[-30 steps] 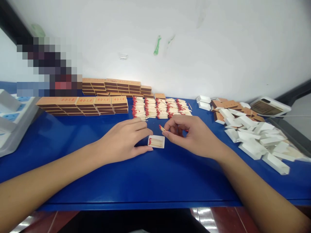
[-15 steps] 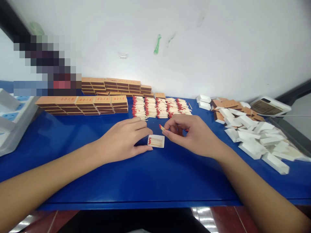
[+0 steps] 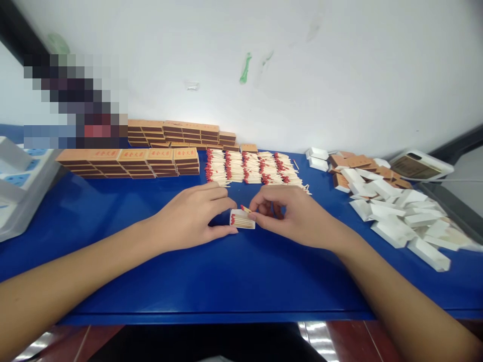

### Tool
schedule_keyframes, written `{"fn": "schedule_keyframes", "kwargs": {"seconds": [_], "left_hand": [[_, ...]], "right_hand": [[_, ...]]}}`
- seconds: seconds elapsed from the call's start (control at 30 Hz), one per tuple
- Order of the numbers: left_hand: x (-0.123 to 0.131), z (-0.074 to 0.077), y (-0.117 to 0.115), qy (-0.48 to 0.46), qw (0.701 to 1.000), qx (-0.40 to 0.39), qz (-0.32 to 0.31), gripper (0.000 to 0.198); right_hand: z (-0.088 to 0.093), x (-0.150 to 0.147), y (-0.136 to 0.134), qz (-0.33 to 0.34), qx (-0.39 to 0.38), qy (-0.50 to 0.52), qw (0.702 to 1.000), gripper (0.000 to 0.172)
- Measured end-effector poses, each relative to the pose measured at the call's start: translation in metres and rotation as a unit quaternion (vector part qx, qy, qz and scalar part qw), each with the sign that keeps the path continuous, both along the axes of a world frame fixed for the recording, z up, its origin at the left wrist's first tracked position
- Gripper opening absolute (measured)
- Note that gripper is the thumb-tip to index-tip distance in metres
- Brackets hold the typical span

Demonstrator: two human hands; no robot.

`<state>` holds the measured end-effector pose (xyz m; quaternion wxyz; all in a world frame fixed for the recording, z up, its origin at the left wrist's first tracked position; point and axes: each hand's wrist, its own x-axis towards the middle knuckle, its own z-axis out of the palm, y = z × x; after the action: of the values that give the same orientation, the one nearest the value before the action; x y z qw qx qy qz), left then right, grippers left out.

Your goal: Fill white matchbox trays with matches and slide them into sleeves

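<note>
A small white matchbox tray (image 3: pixel 247 225) lies on the blue table, with several red-headed matches (image 3: pixel 241 220) side by side in it. My left hand (image 3: pixel 198 216) grips the tray's left end between thumb and forefinger. Over the tray's upper right edge, my right hand (image 3: pixel 289 213) pinches a match (image 3: pixel 245 208), its red head pointing left; whether more than one is in the pinch I cannot tell. Just beyond my hands, loose matches (image 3: pixel 234 166) lie in several rows of piles.
Stacked orange matchboxes (image 3: pixel 138 163) stand left and along the wall. To the right is a heap of white trays (image 3: pixel 392 206) with orange sleeves (image 3: pixel 356 161) behind it. A white device (image 3: pixel 420 164) sits at far right, a pale container (image 3: pixel 26 201) at far left.
My right hand has moved left and slightly down, bringing the match over the tray's upper right edge. My left hand and the tray stay in place.
</note>
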<state>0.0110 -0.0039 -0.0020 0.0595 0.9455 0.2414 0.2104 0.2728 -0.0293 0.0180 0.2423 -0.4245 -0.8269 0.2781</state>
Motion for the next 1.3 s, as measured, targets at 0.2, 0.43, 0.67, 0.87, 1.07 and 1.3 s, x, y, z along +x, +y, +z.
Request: {"fn": "schedule_keyframes", "kwargs": {"seconds": [0.2, 0.43, 0.67, 0.87, 1.07, 1.3], "left_hand": [[0.0002, 0.0012, -0.0004, 0.006, 1.000, 0.000, 0.004, 0.029], [0.0003, -0.0001, -0.0004, -0.003, 1.000, 0.010, -0.003, 0.028], [-0.0004, -0.0006, -0.0004, -0.002, 0.999, 0.031, -0.009, 0.029], [-0.0002, -0.0005, 0.0003, 0.003, 1.000, 0.012, -0.001, 0.030], [0.0005, 0.0000, 0.0006, 0.007, 1.000, 0.007, 0.000, 0.029], [0.0000, -0.0002, 0.0002, 0.009, 1.000, 0.017, -0.003, 0.030]], "right_hand": [[-0.0067, -0.0062, 0.0005, 0.013, -0.025, -0.013, 1.000, 0.009], [-0.0046, -0.0032, 0.0012, 0.014, 0.000, -0.015, 1.000, 0.008], [-0.0023, -0.0036, -0.0001, 0.017, 0.032, -0.037, 0.999, 0.007], [-0.0046, -0.0031, -0.0002, 0.026, 0.050, -0.051, 0.997, 0.007], [-0.0040, -0.0023, -0.0003, 0.022, 0.030, -0.053, 0.998, 0.007], [-0.0035, -0.0029, 0.0006, 0.020, 0.026, -0.054, 0.998, 0.009]]}}
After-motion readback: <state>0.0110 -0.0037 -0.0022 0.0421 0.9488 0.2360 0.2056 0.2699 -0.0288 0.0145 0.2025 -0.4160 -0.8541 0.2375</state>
